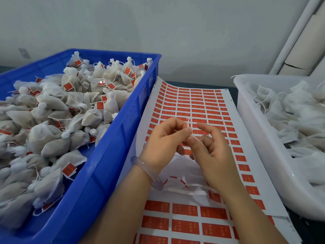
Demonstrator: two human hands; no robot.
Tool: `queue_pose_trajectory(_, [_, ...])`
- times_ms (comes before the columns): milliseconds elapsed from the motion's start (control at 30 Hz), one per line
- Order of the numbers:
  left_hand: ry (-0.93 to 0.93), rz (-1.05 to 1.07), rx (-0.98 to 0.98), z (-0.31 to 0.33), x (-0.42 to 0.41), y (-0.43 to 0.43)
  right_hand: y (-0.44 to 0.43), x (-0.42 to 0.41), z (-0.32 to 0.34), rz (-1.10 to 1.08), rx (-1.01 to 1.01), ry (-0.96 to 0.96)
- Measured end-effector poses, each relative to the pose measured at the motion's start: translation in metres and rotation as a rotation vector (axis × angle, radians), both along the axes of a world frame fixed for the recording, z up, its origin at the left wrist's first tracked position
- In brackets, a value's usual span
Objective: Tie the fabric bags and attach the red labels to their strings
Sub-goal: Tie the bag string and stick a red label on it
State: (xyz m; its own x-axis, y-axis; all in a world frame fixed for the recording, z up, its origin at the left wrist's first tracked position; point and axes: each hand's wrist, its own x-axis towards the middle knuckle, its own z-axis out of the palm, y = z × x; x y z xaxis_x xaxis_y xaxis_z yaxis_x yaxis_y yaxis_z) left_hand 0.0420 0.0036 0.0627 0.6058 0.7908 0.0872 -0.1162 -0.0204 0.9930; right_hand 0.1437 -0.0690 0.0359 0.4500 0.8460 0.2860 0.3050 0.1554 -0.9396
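Now both hands are held close together over a sheet of red labels (202, 106), which is laid on the bench (311, 231) between two containers. A thin white strip (189, 124) is pinched between the curled fingers of the left hand (164, 140) and the thumb and fingers of the right hand (212, 152); whether it is string or paper cannot be told. A pale bracelet (140, 163) is worn on the left wrist. Under the wrists, part of the sheet is stripped of labels, and some peeled white scraps (186, 190) with red bits are left there.

To the left, just beside the sheet, a blue crate (112, 155) is filled with tied bags (52, 134), and small red labels are seen on many of their strings. To the right, a white tub (260, 138) is filled with loose bags (295, 110) on which red labels are not seen.
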Motion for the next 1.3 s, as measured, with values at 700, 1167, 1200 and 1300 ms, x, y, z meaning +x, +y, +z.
queue_pose_trajectory(700, [0.287,-0.021,0.557,-0.01,0.003,-0.004,0.001,0.009,-0.003,-0.142,0.048,0.117])
queue_pose_trajectory(1167, [0.25,-0.063,0.455,-0.007,0.004,-0.004,-0.001,0.009,0.004,-0.217,0.108,0.117])
queue_pose_trajectory(1200, [0.25,-0.064,0.453,-0.007,0.003,-0.003,-0.001,0.01,0.004,-0.216,0.101,0.123])
queue_pose_trajectory(1300, [0.235,-0.058,0.414,-0.008,0.003,-0.002,-0.002,0.013,0.004,-0.224,0.109,0.097])
